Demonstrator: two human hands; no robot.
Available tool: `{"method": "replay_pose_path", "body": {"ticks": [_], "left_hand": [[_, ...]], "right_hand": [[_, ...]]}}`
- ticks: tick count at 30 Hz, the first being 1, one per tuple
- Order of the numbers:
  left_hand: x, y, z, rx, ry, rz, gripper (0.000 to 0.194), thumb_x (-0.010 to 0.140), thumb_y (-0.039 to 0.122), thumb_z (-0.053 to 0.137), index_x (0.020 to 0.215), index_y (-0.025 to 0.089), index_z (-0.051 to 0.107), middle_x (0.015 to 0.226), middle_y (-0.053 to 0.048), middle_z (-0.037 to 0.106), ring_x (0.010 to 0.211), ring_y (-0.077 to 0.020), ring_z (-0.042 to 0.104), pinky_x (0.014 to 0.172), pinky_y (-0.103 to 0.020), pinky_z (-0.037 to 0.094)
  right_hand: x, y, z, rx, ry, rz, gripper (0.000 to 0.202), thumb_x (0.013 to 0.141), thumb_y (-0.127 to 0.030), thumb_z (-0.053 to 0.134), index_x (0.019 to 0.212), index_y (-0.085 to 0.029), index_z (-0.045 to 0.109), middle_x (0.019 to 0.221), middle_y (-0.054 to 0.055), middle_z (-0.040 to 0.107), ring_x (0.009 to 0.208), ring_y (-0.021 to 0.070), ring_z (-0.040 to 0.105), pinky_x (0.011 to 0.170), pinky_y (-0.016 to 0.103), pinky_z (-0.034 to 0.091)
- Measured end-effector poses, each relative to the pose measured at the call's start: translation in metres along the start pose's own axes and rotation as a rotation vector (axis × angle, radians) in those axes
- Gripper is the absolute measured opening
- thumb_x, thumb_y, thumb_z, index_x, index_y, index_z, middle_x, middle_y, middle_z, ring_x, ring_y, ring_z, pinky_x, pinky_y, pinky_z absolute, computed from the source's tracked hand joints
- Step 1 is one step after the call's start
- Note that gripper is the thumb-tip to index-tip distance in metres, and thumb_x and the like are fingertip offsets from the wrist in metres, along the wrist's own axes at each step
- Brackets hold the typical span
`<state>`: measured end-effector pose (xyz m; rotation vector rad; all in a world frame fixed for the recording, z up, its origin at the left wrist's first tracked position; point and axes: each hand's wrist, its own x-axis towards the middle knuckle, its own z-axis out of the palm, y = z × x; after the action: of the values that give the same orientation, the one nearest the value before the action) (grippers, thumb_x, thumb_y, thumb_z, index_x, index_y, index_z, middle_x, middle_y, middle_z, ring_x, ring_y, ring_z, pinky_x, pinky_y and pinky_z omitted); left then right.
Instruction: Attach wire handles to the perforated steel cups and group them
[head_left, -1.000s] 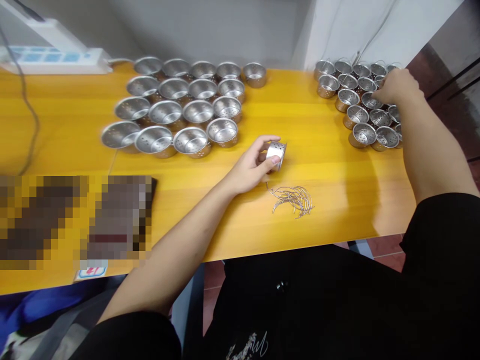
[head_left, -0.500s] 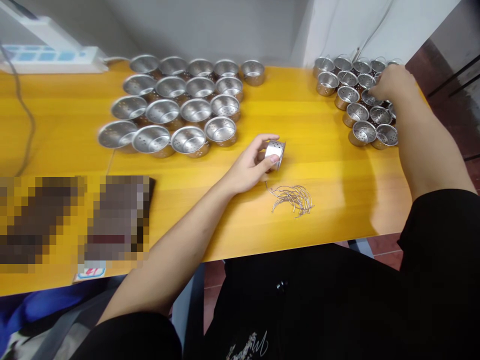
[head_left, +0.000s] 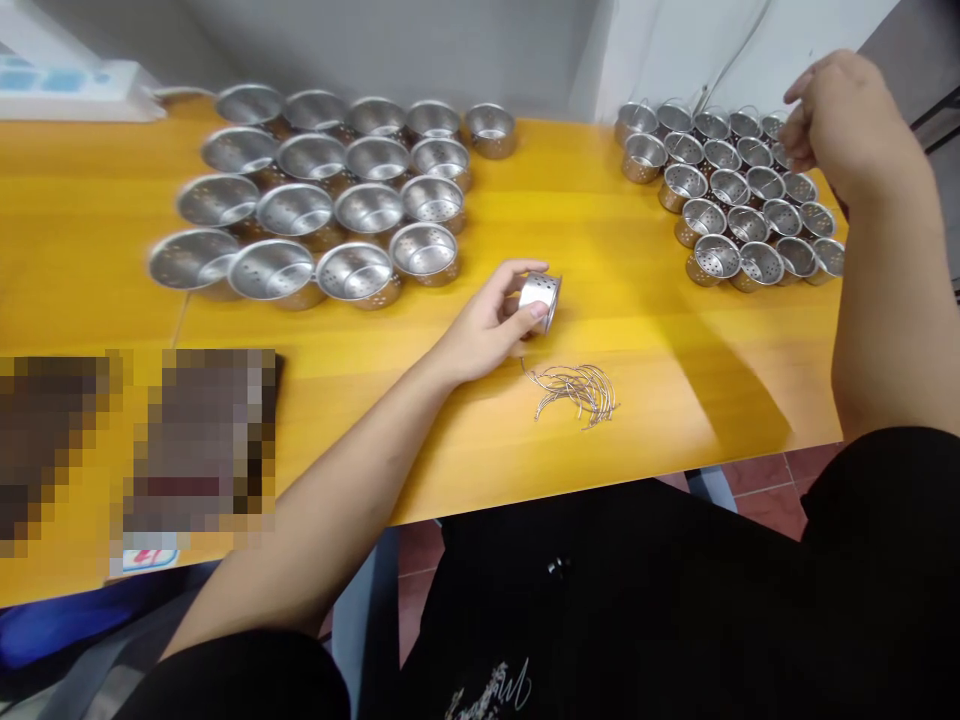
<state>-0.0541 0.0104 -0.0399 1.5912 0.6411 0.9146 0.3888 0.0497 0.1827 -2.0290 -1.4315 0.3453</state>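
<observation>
My left hand (head_left: 487, 325) holds a small perforated metal strainer cup (head_left: 537, 301) tipped on its side, thumb and fingers around it, just over the table. A loose pile of thin curved wire handles (head_left: 581, 392) lies on the tabletop in front of that hand. My right hand (head_left: 844, 120) is raised above the far end of the right-hand group of strainer cups (head_left: 747, 222). Its fingers are loosely bent and apart, with nothing seen in them. Some cups of this group carry wire handles; my right hand and forearm overlap its right edge.
Several rows of similar perforated cups (head_left: 369, 208) stand at the left rear of the yellow table (head_left: 480, 440). A white power strip (head_left: 82, 92) with a cable is at the back left. Two pixelated dark objects lie at the front left. A wall borders the back.
My right hand has lifted up and to the right, off the right-hand cups. The left hand keeps its hold on the strainer cup. The view has shifted slightly.
</observation>
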Motion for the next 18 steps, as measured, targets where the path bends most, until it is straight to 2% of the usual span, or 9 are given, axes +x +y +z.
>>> {"method": "replay_pose_path", "body": {"ticks": [1,2,3,5,6,8,10,13,18], "left_hand": [[0.000,-0.001,0.000,-0.002,0.008,0.003,0.084,0.110,0.088,0.095,0.164,0.030,0.070,0.132,-0.010,0.076,0.091,-0.0201,0.074,0.075,-0.029,0.066],[0.001,-0.001,0.000,-0.005,0.018,0.006,0.083,0.110,0.089,0.095,0.163,0.030,0.070,0.130,-0.010,0.076,0.090,-0.0205,0.074,0.075,-0.030,0.065],[0.002,-0.001,0.000,-0.007,0.029,0.009,0.084,0.110,0.090,0.095,0.163,0.030,0.070,0.129,-0.009,0.076,0.090,-0.0210,0.074,0.076,-0.030,0.066],[0.002,-0.001,0.001,-0.005,0.048,0.015,0.085,0.110,0.091,0.094,0.162,0.029,0.071,0.130,-0.010,0.077,0.094,-0.0223,0.074,0.079,-0.032,0.066],[0.002,0.000,0.001,0.001,0.053,0.020,0.086,0.110,0.092,0.093,0.163,0.027,0.071,0.131,-0.011,0.077,0.097,-0.0231,0.074,0.081,-0.033,0.066],[0.002,0.002,0.001,0.017,0.059,0.033,0.088,0.111,0.094,0.090,0.163,0.025,0.071,0.131,-0.012,0.078,0.102,-0.0246,0.073,0.084,-0.033,0.064],[0.001,0.004,0.000,0.020,0.051,0.032,0.087,0.113,0.094,0.086,0.164,0.025,0.071,0.131,-0.012,0.079,0.103,-0.0252,0.074,0.082,-0.033,0.064],[-0.001,0.006,0.000,0.001,0.033,0.019,0.082,0.116,0.094,0.082,0.163,0.027,0.070,0.139,-0.014,0.082,0.098,-0.0240,0.075,0.077,-0.033,0.064],[-0.003,0.006,0.001,0.003,0.038,0.049,0.079,0.119,0.093,0.080,0.162,0.026,0.073,0.133,-0.013,0.082,0.096,-0.0235,0.076,0.073,-0.031,0.065]], "right_hand": [[-0.018,-0.008,0.004,0.230,-0.014,-0.037,0.025,0.121,-0.007,0.053,0.115,-0.023,0.071,0.102,0.012,0.078,0.078,0.0211,0.062,0.077,0.038,0.052],[-0.039,-0.016,0.012,0.372,-0.095,-0.039,0.026,0.111,-0.002,0.060,0.103,-0.025,0.069,0.088,0.008,0.073,0.069,0.0205,0.060,0.069,0.036,0.048],[-0.061,-0.022,0.023,0.459,-0.172,-0.090,0.024,0.110,-0.004,0.065,0.100,-0.025,0.070,0.083,0.006,0.073,0.067,0.0206,0.059,0.064,0.035,0.046],[-0.105,-0.031,0.055,0.637,-0.359,-0.259,0.017,0.121,-0.027,0.075,0.104,-0.026,0.077,0.087,0.005,0.079,0.071,0.0205,0.065,0.065,0.032,0.050],[-0.124,-0.033,0.074,0.708,-0.472,-0.330,0.023,0.123,-0.043,0.082,0.107,-0.027,0.079,0.091,0.005,0.082,0.073,0.0205,0.067,0.067,0.032,0.054],[-0.154,-0.032,0.115,0.827,-0.659,-0.377,0.051,0.119,-0.078,0.090,0.111,-0.029,0.082,0.097,0.005,0.087,0.073,0.0197,0.068,0.067,0.033,0.058],[-0.170,-0.028,0.152,0.931,-0.795,-0.375,0.066,0.112,-0.093,0.092,0.106,-0.029,0.083,0.097,0.004,0.088,0.072,0.0178,0.069,0.065,0.032,0.058],[-0.175,-0.018,0.188,1.072,-0.841,-0.292,0.067,0.103,-0.094,0.101,0.107,-0.028,0.087,0.100,0.004,0.091,0.072,0.0171,0.071,0.065,0.032,0.059],[-0.180,-0.004,0.204,1.194,-0.725,-0.135,0.067,0.102,-0.093,0.102,0.113,-0.028,0.088,0.102,0.006,0.089,0.078,0.0204,0.073,0.071,0.036,0.065]]}}
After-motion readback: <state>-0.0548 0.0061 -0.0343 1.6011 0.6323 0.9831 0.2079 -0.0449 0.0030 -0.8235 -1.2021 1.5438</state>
